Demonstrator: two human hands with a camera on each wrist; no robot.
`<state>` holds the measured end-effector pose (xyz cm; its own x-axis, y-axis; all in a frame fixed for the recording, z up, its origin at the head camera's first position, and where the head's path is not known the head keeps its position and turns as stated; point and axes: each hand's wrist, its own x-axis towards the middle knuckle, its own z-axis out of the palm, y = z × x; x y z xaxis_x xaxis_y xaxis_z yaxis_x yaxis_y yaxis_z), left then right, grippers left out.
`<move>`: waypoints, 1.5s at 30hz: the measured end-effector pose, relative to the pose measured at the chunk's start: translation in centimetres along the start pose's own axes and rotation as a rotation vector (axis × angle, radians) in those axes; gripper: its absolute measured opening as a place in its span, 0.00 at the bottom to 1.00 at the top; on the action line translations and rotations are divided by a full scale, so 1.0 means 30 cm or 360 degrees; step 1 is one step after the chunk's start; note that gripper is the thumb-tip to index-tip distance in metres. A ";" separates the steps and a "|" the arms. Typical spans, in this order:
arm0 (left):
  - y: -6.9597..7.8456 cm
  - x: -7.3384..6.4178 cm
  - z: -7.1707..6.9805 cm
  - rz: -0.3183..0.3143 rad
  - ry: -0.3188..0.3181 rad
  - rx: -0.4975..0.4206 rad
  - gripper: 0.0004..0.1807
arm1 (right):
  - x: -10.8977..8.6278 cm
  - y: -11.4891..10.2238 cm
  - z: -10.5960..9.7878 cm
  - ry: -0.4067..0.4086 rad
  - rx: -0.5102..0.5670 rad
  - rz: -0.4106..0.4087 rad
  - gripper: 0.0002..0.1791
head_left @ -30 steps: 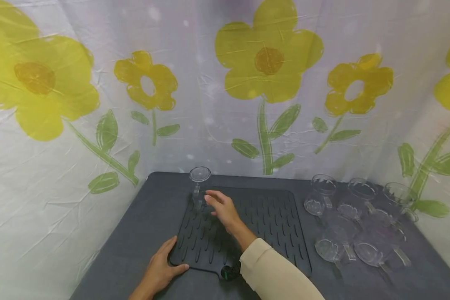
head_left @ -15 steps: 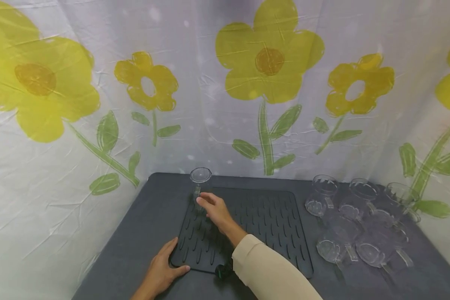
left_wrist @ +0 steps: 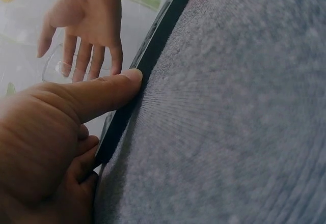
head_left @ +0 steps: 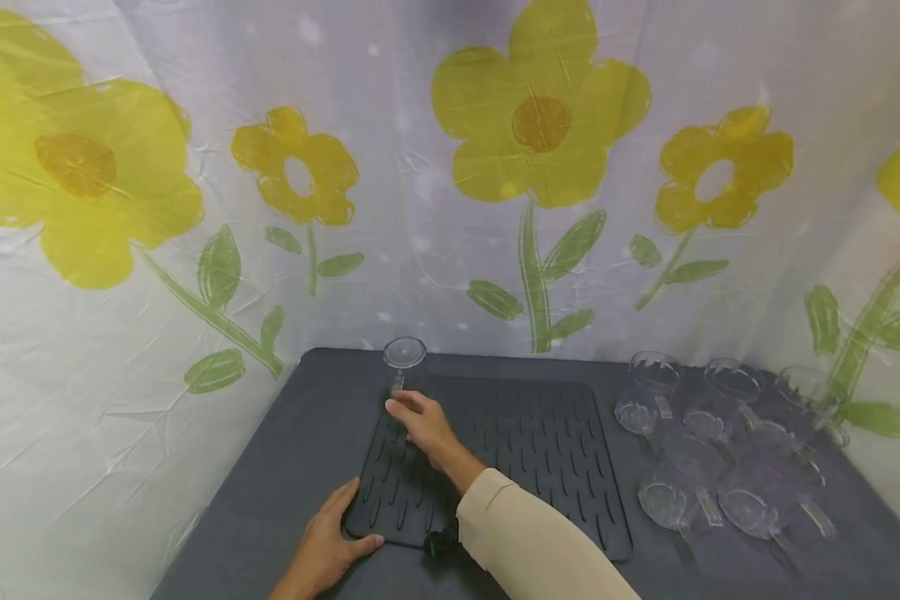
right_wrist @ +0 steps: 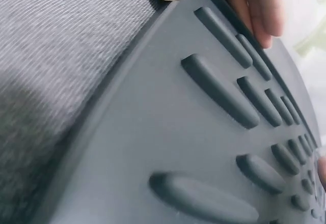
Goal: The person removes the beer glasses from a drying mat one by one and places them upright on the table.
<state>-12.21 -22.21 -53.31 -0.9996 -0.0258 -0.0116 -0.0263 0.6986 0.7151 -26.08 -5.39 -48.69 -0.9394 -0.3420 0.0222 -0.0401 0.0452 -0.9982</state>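
Note:
My left hand rests on the near-left corner of a dark drying mat with raised ridges. Its thumb lies along the front edge, and the fingers touch the left edge. Over the mat's far-left corner is my right hand, beside a clear cup with a handle. In the left wrist view, the right hand's fingers extend fairly straight in front of the cup's outline. Part of the cup is hidden by the hand, and contact between them is hard to tell.
Several clear cups with handles stand in rows on the grey table right of the mat. A flowered curtain hangs behind the table and along its sides. A small dark device sits by the right sleeve.
My right hand has moved a little left and closer to the cup's handle side. The cup and mat stay in place. The left hand keeps its place at the mat corner.

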 end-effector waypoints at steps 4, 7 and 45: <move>-0.002 -0.003 0.004 -0.0007 -0.0001 -0.0003 0.56 | 0.008 0.000 0.007 -0.0007 0.0061 0.0013 0.26; 0.001 -0.005 0.004 -0.0019 -0.0002 -0.0005 0.56 | 0.018 0.003 0.011 -0.0009 0.0084 0.0023 0.25; 0.000 -0.008 -0.001 0.0015 0.0035 -0.0031 0.54 | -0.045 -0.042 0.001 0.0044 0.0217 -0.0065 0.12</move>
<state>-11.97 -22.22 -53.28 -0.9993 -0.0349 0.0103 -0.0164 0.6846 0.7287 -24.75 -5.01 -47.47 -0.9470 -0.3151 0.0629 -0.0338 -0.0971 -0.9947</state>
